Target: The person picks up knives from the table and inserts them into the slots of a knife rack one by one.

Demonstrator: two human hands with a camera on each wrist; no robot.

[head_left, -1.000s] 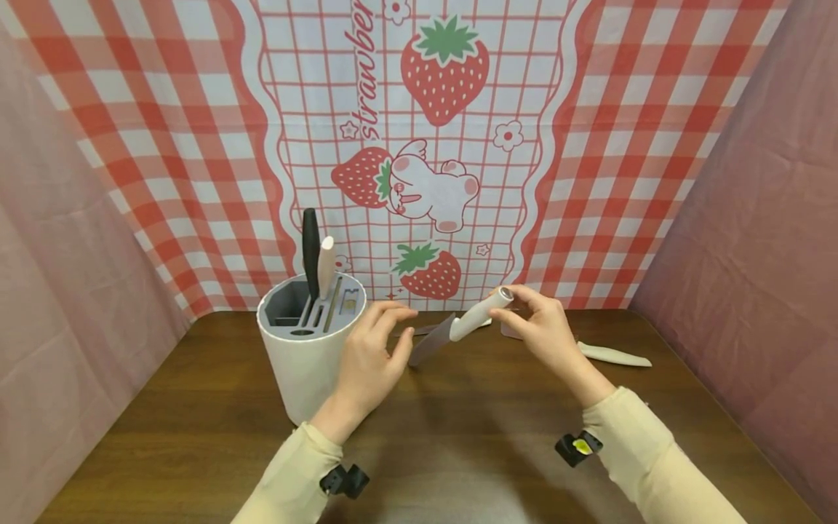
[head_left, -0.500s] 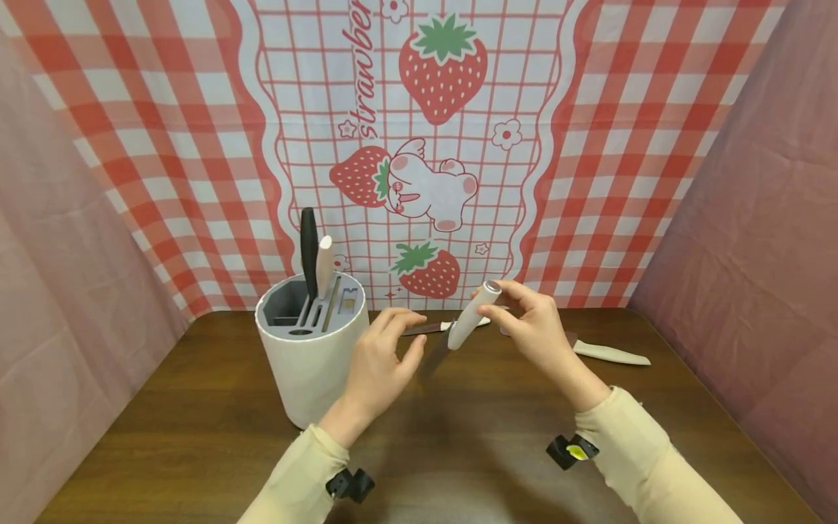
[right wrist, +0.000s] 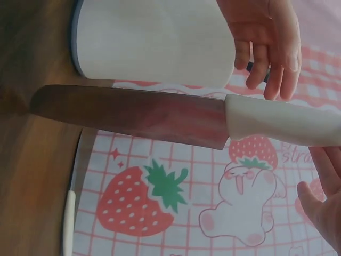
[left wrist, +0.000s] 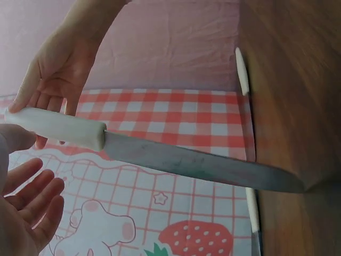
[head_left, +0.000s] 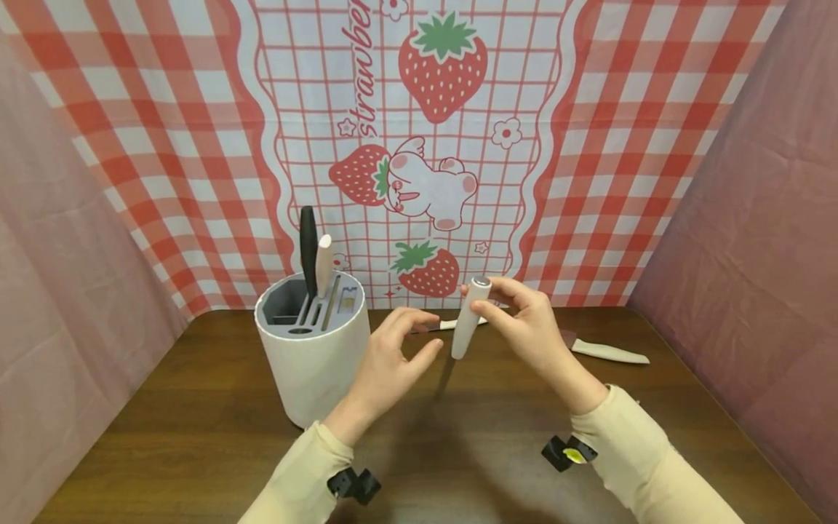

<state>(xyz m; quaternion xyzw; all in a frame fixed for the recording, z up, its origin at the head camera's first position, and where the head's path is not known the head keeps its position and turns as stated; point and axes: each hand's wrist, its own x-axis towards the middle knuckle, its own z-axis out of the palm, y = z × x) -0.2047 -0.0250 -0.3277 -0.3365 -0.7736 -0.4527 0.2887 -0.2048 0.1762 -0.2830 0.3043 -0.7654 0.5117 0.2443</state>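
Knife (head_left: 464,335), centre of the head view, pinched near its upper end by the right hand (head_left: 529,327); the left hand (head_left: 394,358), relaxed, holds nothing. A slipping pinch could swing the blade (left wrist: 202,165) against it.

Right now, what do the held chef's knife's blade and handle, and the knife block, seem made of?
Blade: probably steel, satin, given its grey sheen and blurry reddish reflections.
Handle: likely plastic, smooth and off-white with soft shading; its end cap looks like shiny metal.
Knife block: perhaps matte plastic, its white wall lacking gloss; coated metal is possible.
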